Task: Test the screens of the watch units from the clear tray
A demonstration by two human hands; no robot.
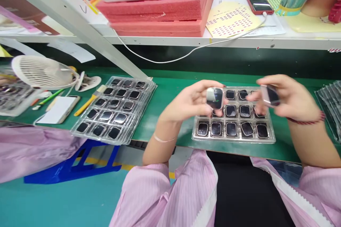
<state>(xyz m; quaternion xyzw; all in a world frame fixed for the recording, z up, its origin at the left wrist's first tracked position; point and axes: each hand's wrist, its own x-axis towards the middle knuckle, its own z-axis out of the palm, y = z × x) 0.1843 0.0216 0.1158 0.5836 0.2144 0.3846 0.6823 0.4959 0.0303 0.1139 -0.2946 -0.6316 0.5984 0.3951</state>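
Observation:
My left hand [190, 101] holds a small square black watch case [214, 98] above the left part of a clear plastic tray [268, 138]. My right hand [286, 95] holds a second watch case [270, 95] over the tray's right side. The tray lies on the green belt in front of me and has several similar dark cases in its pockets, one tilted [247, 128] in the front row. Both hands are raised a little above the tray and are slightly blurred.
A stack of clear trays [114, 110] with more cases lies to the left. Further left are a white fan [42, 72], a phone [59, 109] and a brush [89, 101]. More trays [330, 108] sit at the right edge. Pink foam trays [162, 10] and a phone [259, 4] rest on the shelf.

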